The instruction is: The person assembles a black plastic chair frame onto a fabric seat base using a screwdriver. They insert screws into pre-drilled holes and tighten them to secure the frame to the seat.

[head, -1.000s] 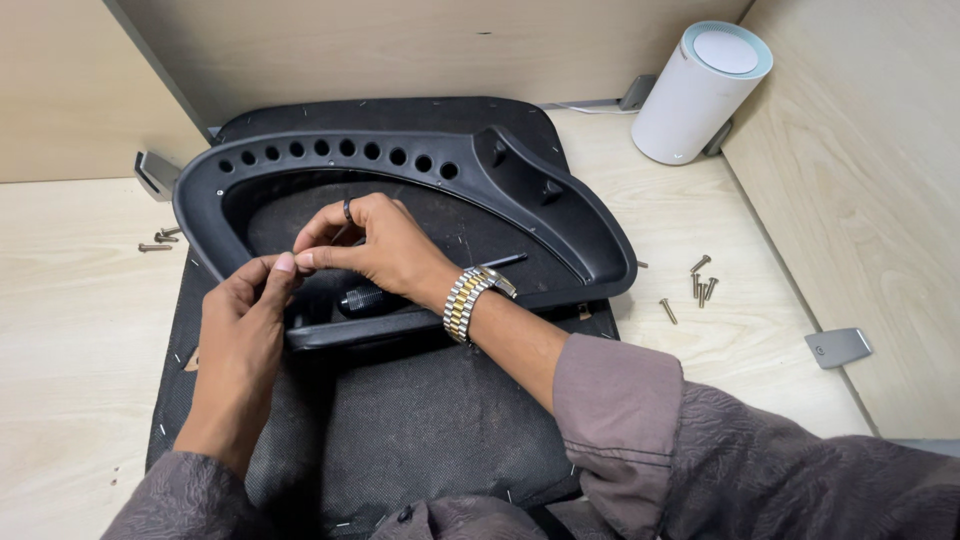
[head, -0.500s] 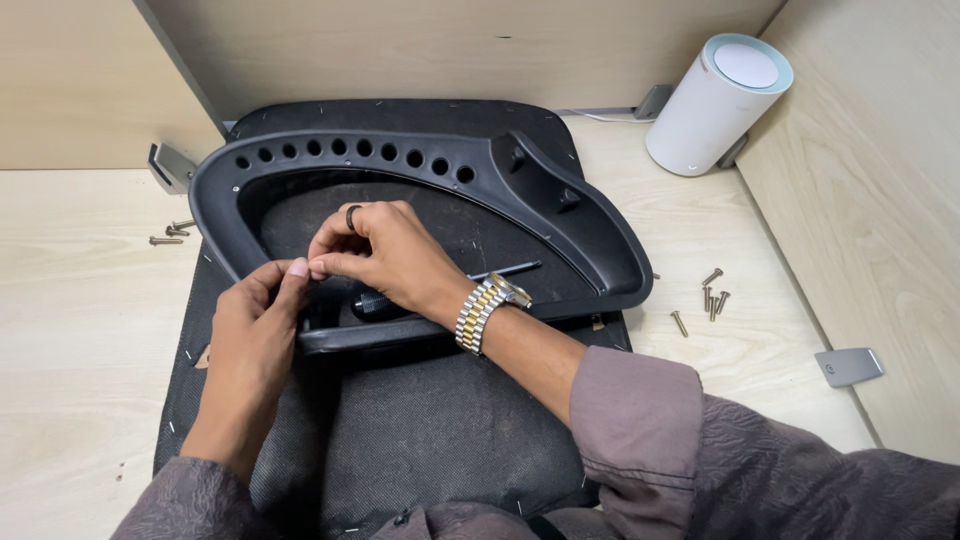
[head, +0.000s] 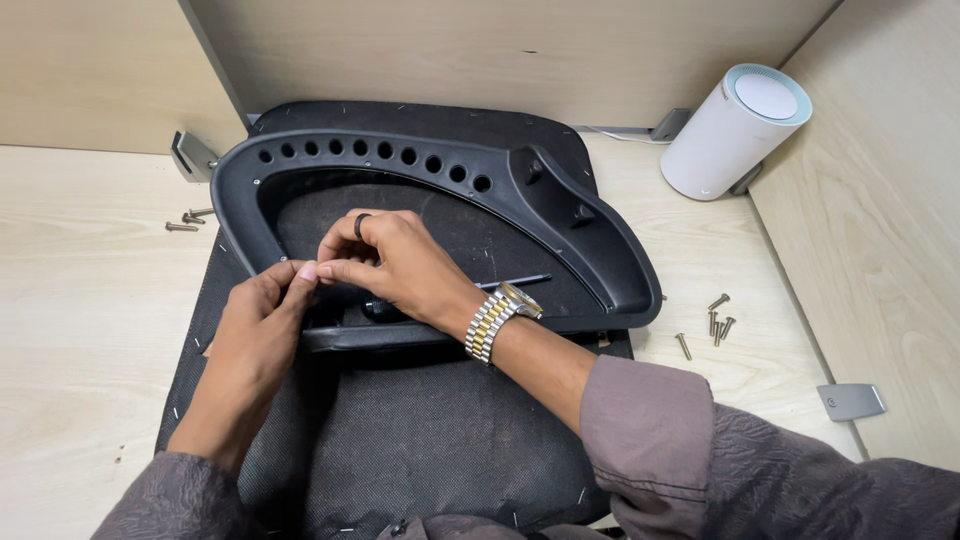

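Head view: left hand (head: 258,335) and right hand (head: 392,262) meet fingertip to fingertip, pinching something too small to tell, over the black plastic frame (head: 560,215) mid-tabletop (head: 80,330), screws (head: 716,324) toward its right edge.

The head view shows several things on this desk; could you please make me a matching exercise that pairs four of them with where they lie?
Things:
1. white cylinder
2. black plastic frame
3. loose screws
4. grey metal plate

Places:
A. on the desk just right of the frame's right end
B. far right corner, by the wooden wall
C. near right of the desk, beside the side panel
D. lying on the dark fabric pad, under both hands

Pairs: 1-B, 2-D, 3-A, 4-C
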